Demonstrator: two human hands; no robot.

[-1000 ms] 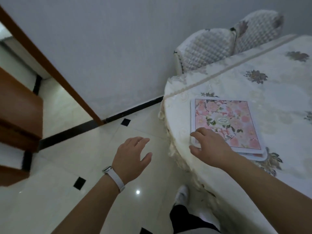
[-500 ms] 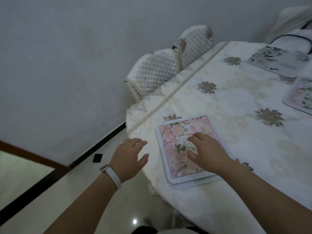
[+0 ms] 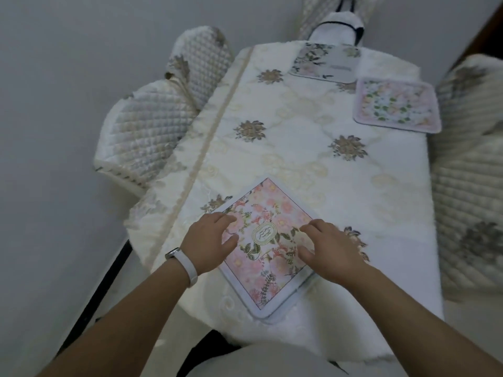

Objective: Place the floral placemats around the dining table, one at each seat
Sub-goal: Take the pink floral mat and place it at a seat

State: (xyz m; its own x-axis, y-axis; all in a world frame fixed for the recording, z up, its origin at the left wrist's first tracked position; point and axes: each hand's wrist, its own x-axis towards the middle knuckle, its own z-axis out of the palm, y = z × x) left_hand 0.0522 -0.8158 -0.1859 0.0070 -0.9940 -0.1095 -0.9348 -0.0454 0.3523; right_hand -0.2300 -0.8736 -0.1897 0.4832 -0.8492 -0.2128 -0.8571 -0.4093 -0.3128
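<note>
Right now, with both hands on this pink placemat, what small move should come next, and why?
Probably turn the pink floral placemat until its edges run along the table's near edge. It lies like a diamond, one corner pointing at the person, while the far grey placemat and the pink one at the right sit nearly square to their sides. The left hand and right hand rest flat on it.

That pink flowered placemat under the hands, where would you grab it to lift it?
Probably by the near corner of the pink placemat, coming from the table edge by the person. It lies flat and turned like a diamond, that corner close to the edge, so fingers could slide under. Both hands rest on top.
</note>
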